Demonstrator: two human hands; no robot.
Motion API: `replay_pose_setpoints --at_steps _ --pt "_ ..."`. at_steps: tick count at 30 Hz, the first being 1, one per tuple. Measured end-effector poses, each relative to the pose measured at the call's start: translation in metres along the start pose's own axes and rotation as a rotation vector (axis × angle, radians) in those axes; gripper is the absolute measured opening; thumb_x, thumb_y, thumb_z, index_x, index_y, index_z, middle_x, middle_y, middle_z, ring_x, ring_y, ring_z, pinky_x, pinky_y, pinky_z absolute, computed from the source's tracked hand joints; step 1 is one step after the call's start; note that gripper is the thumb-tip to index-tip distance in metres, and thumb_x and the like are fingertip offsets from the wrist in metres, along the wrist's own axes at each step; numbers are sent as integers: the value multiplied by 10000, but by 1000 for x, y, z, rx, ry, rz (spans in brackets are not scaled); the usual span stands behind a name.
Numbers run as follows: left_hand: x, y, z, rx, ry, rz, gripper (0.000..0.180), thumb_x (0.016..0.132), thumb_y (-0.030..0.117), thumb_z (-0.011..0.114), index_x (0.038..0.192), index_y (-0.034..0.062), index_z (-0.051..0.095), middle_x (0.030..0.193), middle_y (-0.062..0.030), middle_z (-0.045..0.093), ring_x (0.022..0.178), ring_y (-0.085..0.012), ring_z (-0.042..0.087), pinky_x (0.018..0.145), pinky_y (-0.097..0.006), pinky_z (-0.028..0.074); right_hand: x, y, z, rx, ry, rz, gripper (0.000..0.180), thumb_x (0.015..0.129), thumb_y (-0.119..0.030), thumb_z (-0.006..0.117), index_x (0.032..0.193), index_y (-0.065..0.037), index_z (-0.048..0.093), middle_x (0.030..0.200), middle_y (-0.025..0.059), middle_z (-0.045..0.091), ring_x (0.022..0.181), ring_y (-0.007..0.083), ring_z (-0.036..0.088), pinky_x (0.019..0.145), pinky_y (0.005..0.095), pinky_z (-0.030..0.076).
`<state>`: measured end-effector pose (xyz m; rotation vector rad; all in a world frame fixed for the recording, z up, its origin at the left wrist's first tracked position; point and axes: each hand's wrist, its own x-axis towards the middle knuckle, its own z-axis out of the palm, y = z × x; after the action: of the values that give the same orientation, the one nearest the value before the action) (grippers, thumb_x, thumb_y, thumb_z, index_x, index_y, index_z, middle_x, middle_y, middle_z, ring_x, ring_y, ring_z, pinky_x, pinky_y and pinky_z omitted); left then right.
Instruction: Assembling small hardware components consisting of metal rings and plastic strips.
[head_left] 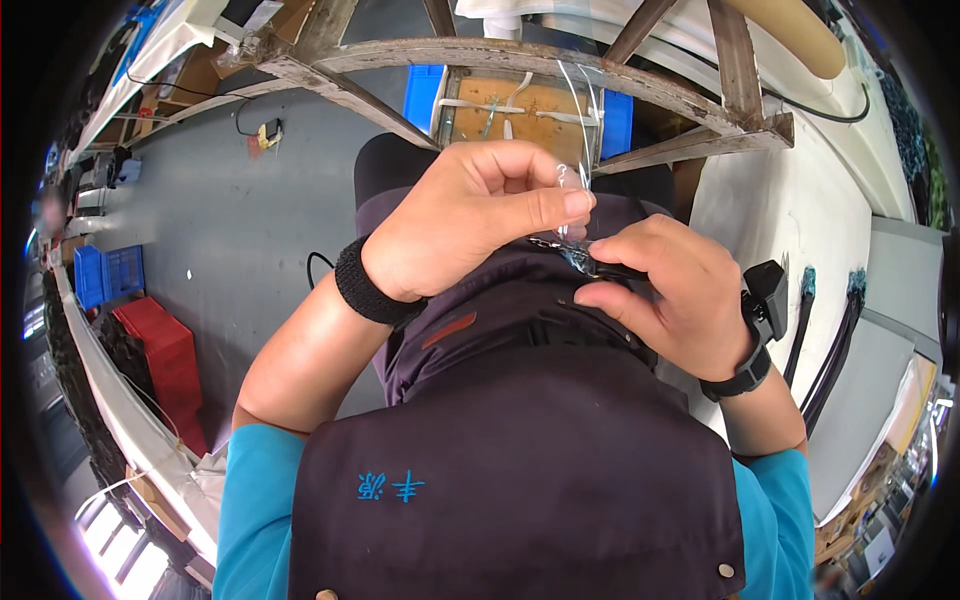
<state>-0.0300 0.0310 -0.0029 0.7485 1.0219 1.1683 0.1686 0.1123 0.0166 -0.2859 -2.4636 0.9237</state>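
Observation:
Above my lap, my left hand (500,205) is closed, thumb against forefinger, on thin white strands (586,130) that run up toward a wooden beam. A short twisted bit of strand shows by the fingertips. Close beside it, my right hand (665,285) pinches a dark bundle (578,258) with a bluish, frayed-looking tip. The bundle's tip lies just below my left fingertips, near the strands; whether they are joined there I cannot tell. The rest of the bundle is hidden by my right fingers.
Ahead stands a worn wooden frame (480,52), with a wooden board (510,125) and blue crates (425,90) below. On the white table (830,215) at right lie dark bundles (850,320) with teal tips. A red bin (170,365) and blue crate (108,275) sit left.

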Motion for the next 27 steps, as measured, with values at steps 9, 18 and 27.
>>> replay_pose_setpoints --at_steps 9,18,27 --pt "-8 -3 0 186 -44 203 198 768 -27 714 943 -9 624 918 -81 639 882 -152 624 788 -298 515 23 0 -19 356 -269 559 156 829 -131 669 760 -9 600 565 40 497 535 94 479 510 263 396" --pt "-17 -27 13 163 188 254 212 794 -57 676 994 -24 611 921 -72 648 828 -132 645 739 -252 538 19 23 -5 639 -241 714 254 884 -256 626 899 -3 604 698 34 588 643 79 530 559 212 416" --pt "-23 -26 17 -263 183 -86 190 824 -13 663 1006 -1 611 932 -77 657 812 -152 648 742 -256 543 -4 17 16 -91 159 -124 294 679 -37 738 947 -36 619 793 94 612 645 258 590 547 326 469"
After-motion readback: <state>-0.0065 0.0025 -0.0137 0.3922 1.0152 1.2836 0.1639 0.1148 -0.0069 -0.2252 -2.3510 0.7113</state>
